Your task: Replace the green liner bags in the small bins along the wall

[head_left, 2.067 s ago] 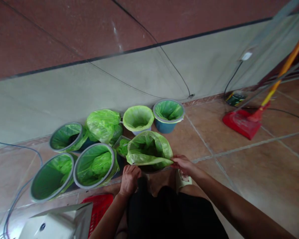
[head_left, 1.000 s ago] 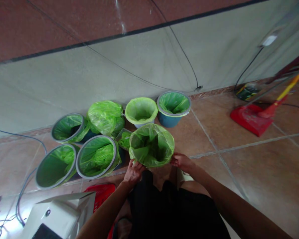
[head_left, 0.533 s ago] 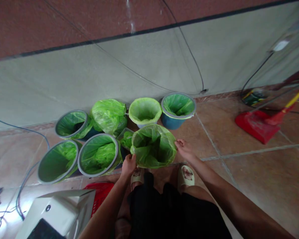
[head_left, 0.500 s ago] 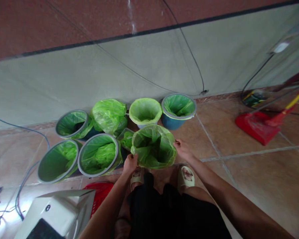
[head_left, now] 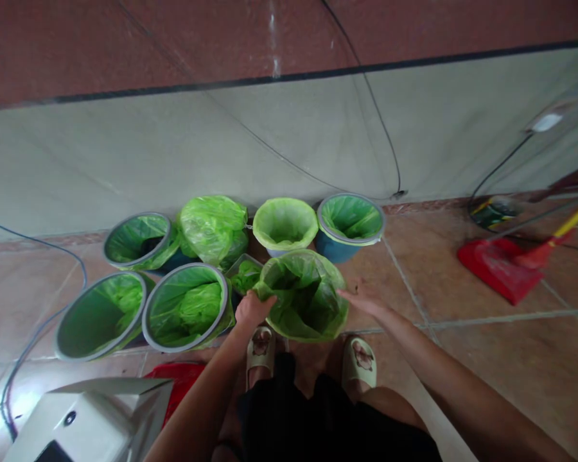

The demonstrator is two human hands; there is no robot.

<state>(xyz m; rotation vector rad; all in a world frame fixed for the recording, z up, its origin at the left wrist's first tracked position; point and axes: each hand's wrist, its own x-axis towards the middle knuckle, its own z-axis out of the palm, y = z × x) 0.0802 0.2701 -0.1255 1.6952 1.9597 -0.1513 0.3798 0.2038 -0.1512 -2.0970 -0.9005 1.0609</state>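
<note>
In front of my feet stands a bin whose rim is covered by a thin green bin bag (head_left: pixel 313 330). My left hand (head_left: pixel 254 308) is closed on the bag at the bin's left rim, its thumb reaching over the inside. At the opposite rim, my right hand (head_left: pixel 366 303) has its thumb over the bag's edge; its other fingers are mostly hidden. Behind this bin are a pale bin (head_left: pixel 284 224) and a blue bin (head_left: pixel 340 247), both lined with green bags. A small container (head_left: pixel 245 274) with green plastic inside sits just left of my left hand.
Several more grey-rimmed bins with green liners, including one bin (head_left: pixel 185 308), stand to the left, near a bulging green bag (head_left: pixel 212 228). A white machine (head_left: pixel 81 423) is at lower left. A red dustpan (head_left: pixel 501 266) lies right; cables (head_left: pixel 383 122) run along the wall.
My view has shifted slightly. My left thumb now extends over the inside of the rim, and my right hand has gone from curled fingers to a straighter hold at the bag's edge.
</note>
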